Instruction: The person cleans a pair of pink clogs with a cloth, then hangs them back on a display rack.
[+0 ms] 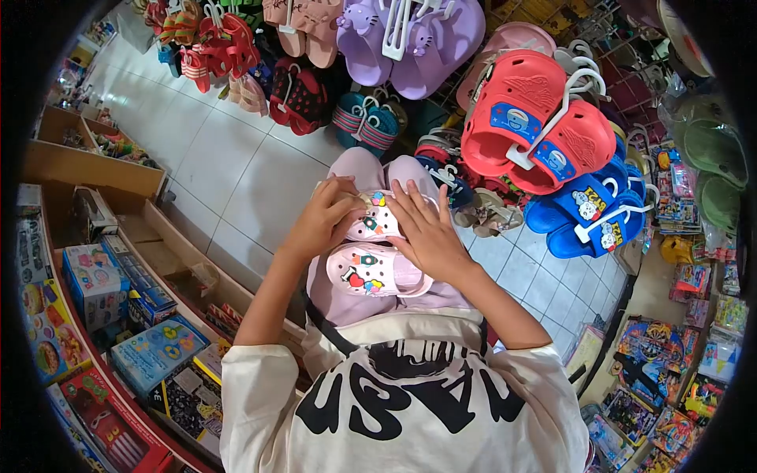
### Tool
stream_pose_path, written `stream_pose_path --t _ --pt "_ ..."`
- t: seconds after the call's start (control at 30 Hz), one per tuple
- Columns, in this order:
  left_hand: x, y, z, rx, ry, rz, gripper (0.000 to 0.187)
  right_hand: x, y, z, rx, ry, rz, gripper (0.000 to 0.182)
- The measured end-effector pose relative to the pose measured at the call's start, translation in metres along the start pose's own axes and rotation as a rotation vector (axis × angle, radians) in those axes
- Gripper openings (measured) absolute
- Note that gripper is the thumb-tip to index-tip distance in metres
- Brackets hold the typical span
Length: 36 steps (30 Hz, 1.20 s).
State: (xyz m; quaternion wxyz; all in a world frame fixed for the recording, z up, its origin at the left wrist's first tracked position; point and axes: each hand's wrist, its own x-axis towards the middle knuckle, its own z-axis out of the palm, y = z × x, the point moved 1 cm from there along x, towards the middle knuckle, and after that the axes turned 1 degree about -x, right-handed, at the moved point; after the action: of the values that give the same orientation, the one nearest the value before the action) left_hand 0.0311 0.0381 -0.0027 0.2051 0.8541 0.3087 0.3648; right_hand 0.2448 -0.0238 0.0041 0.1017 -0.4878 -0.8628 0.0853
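Note:
Two pale pink clogs lie across the lap, side by side. The nearer pink clog (378, 270) carries charms, among them a red heart and a yellow-and-blue flower-like one. The farther pink clog (371, 229) is partly covered by both hands. My left hand (325, 217) is closed at its toe end, fingers bent and tips pressed on the upper near a charm. My right hand (432, 236) lies over its heel end with fingers stretched and spread, the thumb reaching toward the nearer clog. What lies under the right palm is hidden.
Red clogs (536, 122), blue slides (591, 209) and purple slides (410, 47) hang on white hooks ahead and to the right. Left stands a wooden shelf (150, 209) with boxed toys (158, 351). Packaged toys (658, 343) line the right. White floor tiles (229, 150) show between.

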Motion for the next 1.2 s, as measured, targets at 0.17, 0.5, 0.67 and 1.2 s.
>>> stream_pose_path --t 0.17,0.5,0.67,1.2 --pt "0.003 0.002 0.012 -0.125 0.053 -0.491 0.008 0.003 0.004 0.001 0.001 0.024 0.0 0.06" --pt "0.006 0.006 0.014 -0.064 0.025 -0.186 0.012 -0.004 0.009 0.002 0.092 0.043 0.025 0.053" --pt "0.015 0.006 0.023 0.026 0.071 -0.398 0.012 -0.001 0.011 0.0 0.121 0.044 0.021 0.052" --pt "0.022 -0.001 0.03 -0.299 0.014 -0.511 0.016 -0.001 0.014 0.0 0.195 0.061 0.054 0.049"
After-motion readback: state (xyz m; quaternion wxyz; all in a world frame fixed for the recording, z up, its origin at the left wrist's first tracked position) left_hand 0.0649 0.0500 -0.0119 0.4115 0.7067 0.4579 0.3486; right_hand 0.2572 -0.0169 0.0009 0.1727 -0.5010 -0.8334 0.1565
